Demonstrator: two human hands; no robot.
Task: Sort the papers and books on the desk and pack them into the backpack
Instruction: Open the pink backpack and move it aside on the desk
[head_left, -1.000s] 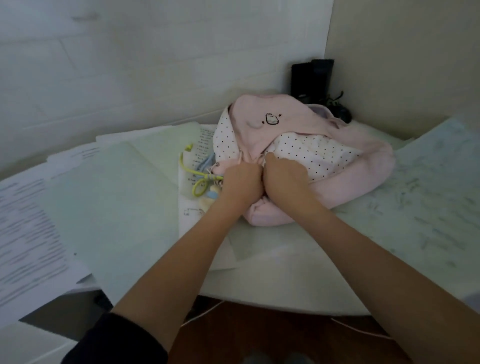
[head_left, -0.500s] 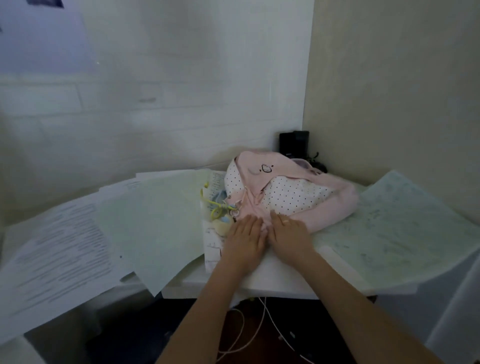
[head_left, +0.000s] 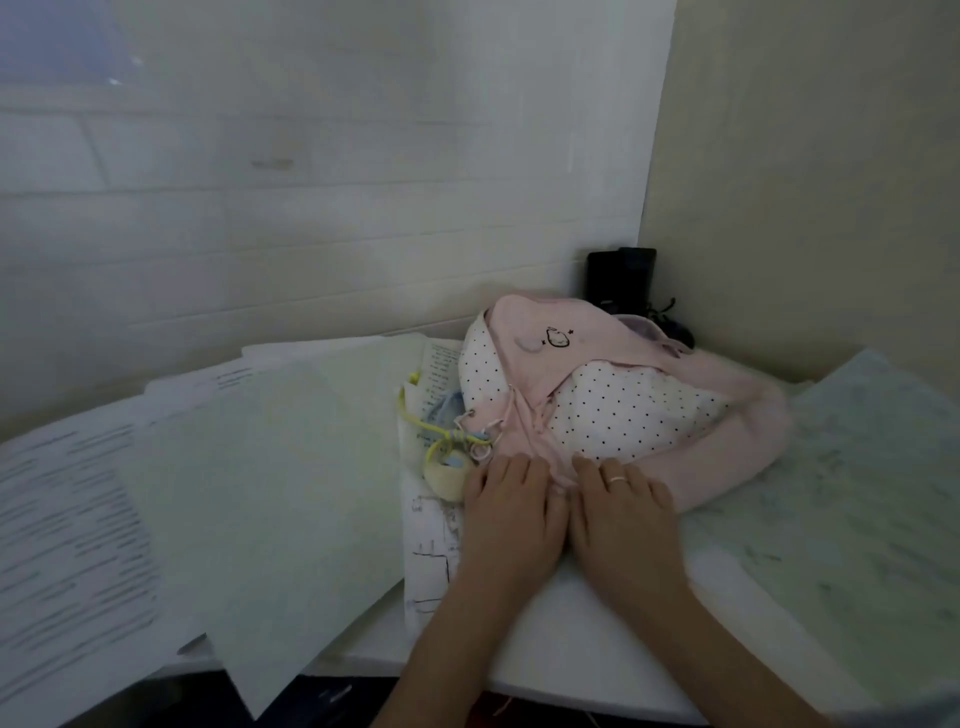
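Pink backpack (head_left: 597, 395) lies flat on the white desk (head_left: 561, 639), pushed toward the back corner, polka-dot panel facing up. A yellow cord with a small charm (head_left: 447, 467) hangs off its left side, resting on a printed sheet (head_left: 428, 551).

Left hand (head_left: 511, 512): palm down, fingers straight and together, tips touching the near edge of the backpack. It grasps nothing. Right hand (head_left: 621, 514): same posture, flat, fingers extended onto the pink fabric, ring visible on one finger. The two hands sit side by side, nearly touching.

Loose papers (head_left: 270, 488) are spread over the left half of the desk, several overhanging the front edge; text sheets lie farthest left. Another large sheet (head_left: 852, 483) covers the right side, just beside the backpack. Frame is soft, so markings on the sheets are unreadable.

A dark boxy object (head_left: 621, 278) stands in the corner behind the backpack; probably electronics, cannot confirm.
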